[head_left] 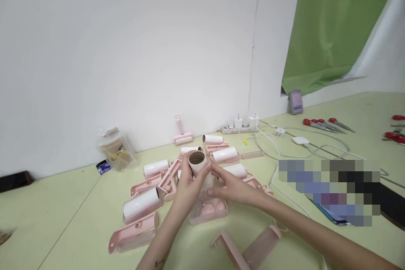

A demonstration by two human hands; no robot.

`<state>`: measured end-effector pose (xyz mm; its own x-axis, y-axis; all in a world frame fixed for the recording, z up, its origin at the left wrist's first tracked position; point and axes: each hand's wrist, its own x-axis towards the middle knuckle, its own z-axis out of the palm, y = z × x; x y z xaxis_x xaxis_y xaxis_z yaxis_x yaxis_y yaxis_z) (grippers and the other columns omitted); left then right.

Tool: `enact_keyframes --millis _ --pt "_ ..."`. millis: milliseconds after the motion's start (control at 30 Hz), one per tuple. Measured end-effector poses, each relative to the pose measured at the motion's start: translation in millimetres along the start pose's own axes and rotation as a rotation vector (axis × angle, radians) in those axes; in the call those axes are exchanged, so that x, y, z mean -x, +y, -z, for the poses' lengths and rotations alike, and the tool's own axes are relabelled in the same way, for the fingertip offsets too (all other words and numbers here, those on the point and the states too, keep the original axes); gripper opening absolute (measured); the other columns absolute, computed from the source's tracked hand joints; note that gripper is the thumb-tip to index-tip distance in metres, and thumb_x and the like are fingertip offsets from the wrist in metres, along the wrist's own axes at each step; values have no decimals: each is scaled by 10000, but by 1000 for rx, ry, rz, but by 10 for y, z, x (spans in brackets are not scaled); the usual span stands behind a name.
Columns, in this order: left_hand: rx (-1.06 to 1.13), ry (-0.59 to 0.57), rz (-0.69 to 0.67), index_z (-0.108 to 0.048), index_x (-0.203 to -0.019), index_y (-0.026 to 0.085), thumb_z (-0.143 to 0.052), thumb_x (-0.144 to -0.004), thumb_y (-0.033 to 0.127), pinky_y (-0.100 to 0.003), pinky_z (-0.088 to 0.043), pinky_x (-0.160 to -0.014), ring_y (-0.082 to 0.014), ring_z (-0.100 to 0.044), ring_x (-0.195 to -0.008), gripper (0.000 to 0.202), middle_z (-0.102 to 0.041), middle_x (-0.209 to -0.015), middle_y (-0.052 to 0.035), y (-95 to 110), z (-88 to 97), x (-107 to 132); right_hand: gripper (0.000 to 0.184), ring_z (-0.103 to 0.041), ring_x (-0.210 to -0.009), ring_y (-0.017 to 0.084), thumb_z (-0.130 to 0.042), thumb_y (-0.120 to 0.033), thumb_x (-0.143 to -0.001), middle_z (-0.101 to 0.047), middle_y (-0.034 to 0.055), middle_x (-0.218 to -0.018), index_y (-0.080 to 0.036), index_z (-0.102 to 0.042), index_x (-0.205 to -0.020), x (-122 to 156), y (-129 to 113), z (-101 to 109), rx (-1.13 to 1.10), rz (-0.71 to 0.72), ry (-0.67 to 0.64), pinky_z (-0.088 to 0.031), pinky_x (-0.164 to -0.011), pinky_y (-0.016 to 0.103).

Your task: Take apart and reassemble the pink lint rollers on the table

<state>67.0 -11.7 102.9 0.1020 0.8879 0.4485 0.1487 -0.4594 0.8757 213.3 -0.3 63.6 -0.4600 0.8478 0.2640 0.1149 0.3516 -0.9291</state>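
Note:
Upright between my hands is a lint roller refill [197, 161], a white roll with a brown cardboard core. My left hand [189, 180] wraps round its left side. The fingers of my right hand [228, 182] press on its right side; what lies under them is partly hidden. Below is a clear and pink plastic case [209, 215] with round pink parts inside. More white rolls [142, 206] and pink roller holders [136, 233] lie around my hands. Nearer to me is an opened pink holder [249, 247], beneath my right forearm.
An assembled pink lint roller [182, 135] leans by the wall. To the left is a clear plastic bag [116, 149]. A power strip [240, 128] with chargers and white cables [278, 185] spreads across the right side. Red-handled tools [325, 124] lie farther right.

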Motion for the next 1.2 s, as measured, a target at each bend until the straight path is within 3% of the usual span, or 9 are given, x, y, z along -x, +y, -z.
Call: enact_keyframes --millis 100,300,500,700,867,1000,1067,1133,1200 --pt "101 119 20 -414 -1038 221 -530 -801 382 -286 -428 -784 -180 -549 -916 309 -560 -959 -31 102 29 19 190 -607 -903 280 -595 -342 -757 -676 31 -940 -294 -673 -923 24 82 -62 97 12 -51 -496 -775 395" --pt "-28 177 -17 -323 -1083 235 -508 -798 359 -268 -441 -743 -159 -560 -876 362 -548 -963 -27 310 186 114 199 -579 -828 236 -455 -325 -846 -632 -3 -821 -290 -651 -854 103 34 -128 198 48 18 -462 -761 382" --pt "-213 -178 105 -277 -1064 228 -451 -743 239 -297 -436 -731 -175 -554 -872 365 -532 -1016 -39 159 287 153 182 -563 -598 168 -555 -390 -788 -587 -14 -636 -225 -629 -799 0 -23 31 151 0 142 -463 -564 286" --pt "-511 -532 104 -454 -1077 235 -516 -720 216 -326 -418 -803 -213 -523 -956 363 -542 -1075 -32 8 186 218 360 -555 -693 155 -495 -505 -811 -596 17 -707 -174 -597 -711 69 -182 674 70 -12 492 -437 -676 288" --pt "-767 -582 5 -450 -1183 198 -559 -728 303 -399 -388 -865 -280 -429 -1092 479 -517 -1142 -88 -182 106 305 463 -552 -699 163 -437 -574 -812 -510 1 -618 -195 -469 -548 355 -358 836 26 27 626 -418 -689 285" --pt "-817 -419 -71 -525 -1066 156 -505 -786 352 -373 -392 -830 -265 -474 -1014 343 -564 -1051 -100 -81 61 493 490 -532 -578 140 -255 -526 -897 -494 -5 -595 -201 -418 -569 551 -378 586 294 30 224 -403 -592 271" --pt "-781 -471 61 -598 -790 179 -412 -836 374 -299 -420 -654 -209 -555 -733 273 -614 -764 -47 4 43 671 452 -532 -583 153 -366 -579 -836 -541 10 -662 -197 -521 -650 634 -284 444 603 88 -115 -350 -511 253" --pt "-672 -608 287 -592 -589 202 -349 -854 442 -250 -387 -525 -161 -525 -522 433 -570 -540 -1 52 35 861 438 -539 -559 158 -561 -632 -669 -578 15 -735 -198 -580 -727 703 -153 328 893 153 -402 -266 -437 237" --pt "-550 -690 477 -608 -542 203 -320 -855 477 -226 -365 -483 -143 -509 -473 506 -557 -483 6 40 41 1009 415 -538 -498 141 -643 -586 -607 -592 -3 -721 -193 -572 -721 750 -49 246 1052 185 -553 -180 -401 235"
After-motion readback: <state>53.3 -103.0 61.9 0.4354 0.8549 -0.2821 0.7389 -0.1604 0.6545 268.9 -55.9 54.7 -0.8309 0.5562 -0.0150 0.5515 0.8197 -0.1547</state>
